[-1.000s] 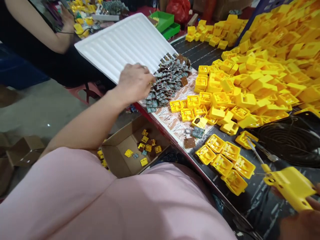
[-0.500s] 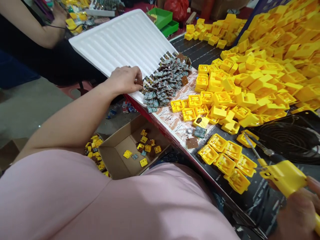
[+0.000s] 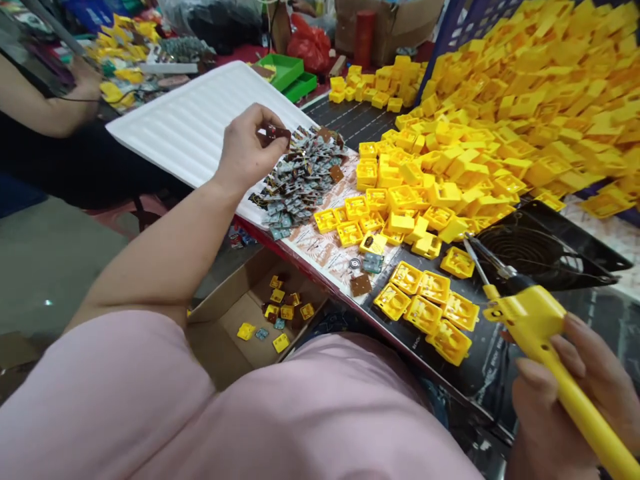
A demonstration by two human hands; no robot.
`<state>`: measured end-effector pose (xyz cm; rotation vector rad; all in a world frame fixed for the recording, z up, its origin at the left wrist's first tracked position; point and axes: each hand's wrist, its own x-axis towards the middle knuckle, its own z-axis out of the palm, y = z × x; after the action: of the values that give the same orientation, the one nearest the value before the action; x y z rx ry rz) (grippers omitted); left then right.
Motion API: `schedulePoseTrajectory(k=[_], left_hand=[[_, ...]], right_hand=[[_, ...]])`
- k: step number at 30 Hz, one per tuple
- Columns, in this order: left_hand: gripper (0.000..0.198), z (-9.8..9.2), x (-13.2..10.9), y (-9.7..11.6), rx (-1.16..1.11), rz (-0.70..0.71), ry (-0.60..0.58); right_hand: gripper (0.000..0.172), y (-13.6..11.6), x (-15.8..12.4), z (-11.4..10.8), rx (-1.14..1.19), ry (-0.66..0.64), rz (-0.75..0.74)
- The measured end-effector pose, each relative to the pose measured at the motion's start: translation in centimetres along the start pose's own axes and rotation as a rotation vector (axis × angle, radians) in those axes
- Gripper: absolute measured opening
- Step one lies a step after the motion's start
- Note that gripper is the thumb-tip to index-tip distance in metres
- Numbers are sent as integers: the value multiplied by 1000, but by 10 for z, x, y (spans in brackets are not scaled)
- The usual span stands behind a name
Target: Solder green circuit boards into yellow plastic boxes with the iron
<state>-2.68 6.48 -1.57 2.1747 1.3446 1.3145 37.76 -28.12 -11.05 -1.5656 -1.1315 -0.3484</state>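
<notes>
My left hand [image 3: 247, 152] is raised above the edge of a white ribbed tray [image 3: 200, 127] and pinches a small brown circuit board [image 3: 278, 133] between thumb and fingers. Just right of it lies a pile of small circuit boards [image 3: 303, 180]. My right hand [image 3: 560, 400] at the lower right grips the yellow handle of a soldering iron [image 3: 540, 327], whose metal tip [image 3: 475, 260] points up-left over a row of several open yellow housings [image 3: 425, 310]. A loose brown board [image 3: 360, 285] and another small board [image 3: 371, 263] lie on the printed paper near the table's front edge.
A huge heap of yellow plastic housings [image 3: 510, 113] fills the right and back of the table. A black fan [image 3: 530, 250] lies beside the soldering iron. Below the table edge stands a cardboard box [image 3: 235, 320] with a few parts. Another person's arm [image 3: 45, 110] works at the far left.
My left hand lifted off the pile with a brown board pinched in it. My right hand brought the soldering iron up and left, closer to the yellow housings. The view shifted.
</notes>
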Motion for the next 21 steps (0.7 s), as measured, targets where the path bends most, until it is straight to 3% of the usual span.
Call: schedulePoseTrajectory(k=[4,6,8,11,13,16,21], left_hand=[[55,50,-9,14,-309,65,-171],[43,81,-30,33,-443,115,-254],[27,110,-59,55,-498,194,-308],[8,138,-99,83,-377,374,-467],[12,144,-114,95,-207,508,-626],[24,139,-116,105,-2,629,-783],[38,129,-100,122,142,493,-809]], right_hand=[[70,-10,11,4,52,17,-170],[73,-22,14,2,79,24,-188],[63,-32,16,0,122,13,-161],[54,-37,17,-5,181,21,-199],[53,-34,16,-10,191,17,-212],[55,-25,12,-18,172,1,-209],[50,-13,8,-22,154,80,-225]])
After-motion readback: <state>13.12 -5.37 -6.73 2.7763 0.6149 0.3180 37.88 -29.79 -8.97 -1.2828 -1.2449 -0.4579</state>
